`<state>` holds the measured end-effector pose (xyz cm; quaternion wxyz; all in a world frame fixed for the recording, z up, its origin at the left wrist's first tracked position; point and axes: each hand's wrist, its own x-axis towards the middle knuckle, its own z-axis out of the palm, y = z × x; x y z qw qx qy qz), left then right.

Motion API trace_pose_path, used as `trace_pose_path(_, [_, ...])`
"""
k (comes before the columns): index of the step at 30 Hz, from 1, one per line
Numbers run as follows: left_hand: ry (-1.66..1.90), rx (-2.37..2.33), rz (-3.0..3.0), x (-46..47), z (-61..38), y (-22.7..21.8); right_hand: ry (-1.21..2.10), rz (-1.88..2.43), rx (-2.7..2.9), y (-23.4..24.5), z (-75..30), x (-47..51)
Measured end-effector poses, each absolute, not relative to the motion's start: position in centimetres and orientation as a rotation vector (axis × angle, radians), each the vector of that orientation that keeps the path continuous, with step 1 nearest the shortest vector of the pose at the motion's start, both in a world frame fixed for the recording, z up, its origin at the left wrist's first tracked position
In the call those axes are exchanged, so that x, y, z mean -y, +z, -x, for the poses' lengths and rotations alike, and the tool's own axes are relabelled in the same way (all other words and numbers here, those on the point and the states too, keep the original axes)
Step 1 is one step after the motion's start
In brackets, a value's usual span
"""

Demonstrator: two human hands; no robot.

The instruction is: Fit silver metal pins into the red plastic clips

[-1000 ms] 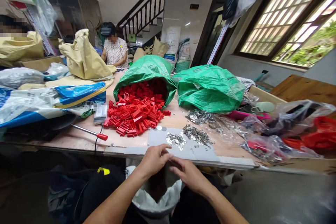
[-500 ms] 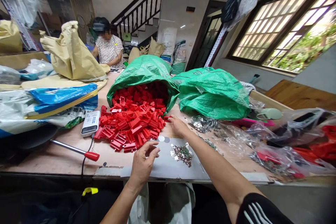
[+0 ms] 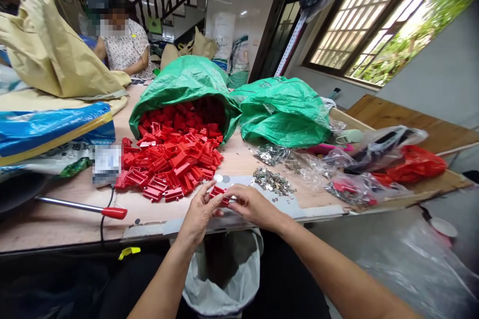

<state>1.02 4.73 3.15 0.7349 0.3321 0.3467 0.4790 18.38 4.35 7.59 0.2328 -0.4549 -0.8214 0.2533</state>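
Over the front edge of the table, my left hand [image 3: 196, 215] grips one end of a small red plastic frame [image 3: 218, 192]. The fingers of my right hand [image 3: 254, 204] are closed at its other end, and whether they also pinch a small metal piece I cannot make out. Behind my hands, a heap of similar red plastic parts [image 3: 172, 164] spills out of a green woven sack [image 3: 183, 77]. Just beyond my right hand lies a pile of small shiny metal pieces [image 3: 273, 181].
A pale open sack [image 3: 224, 286] hangs below the table edge. To the left are a red-handled lever [image 3: 114, 213] and a blurred white device [image 3: 107, 163]. Another green sack [image 3: 284, 112] and plastic bags [image 3: 352, 189] lie right. A person [image 3: 125, 50] sits across the table.
My right hand has come back from the edge of the red heap toward my left hand. The red frame is now between both hands. The view has shifted right.
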Motion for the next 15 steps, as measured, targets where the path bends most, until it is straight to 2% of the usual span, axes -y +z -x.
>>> trace_pose_path(4, [1.069, -0.704, -0.717, -4.3, -1.1, 3.3, 0.834, 1.377, 2.148, 7.8, -20.7, -3.4])
trace_pose_path(7, [1.135, -0.701, -0.685, -4.4, -0.9, 3.5, 0.419, 1.675, 2.034, 7.4, -24.6, -5.3])
trace_pose_path(10, [1.165, -0.683, -0.68, -4.6, -0.9, 3.4, 0.063, 1.902, 2.199, 6.6, -27.2, -7.0])
trace_pose_path(15, [1.183, -0.644, -0.691, -4.8, -0.9, 3.3, -0.081, 2.008, 2.361, 5.4, -27.2, -8.0])
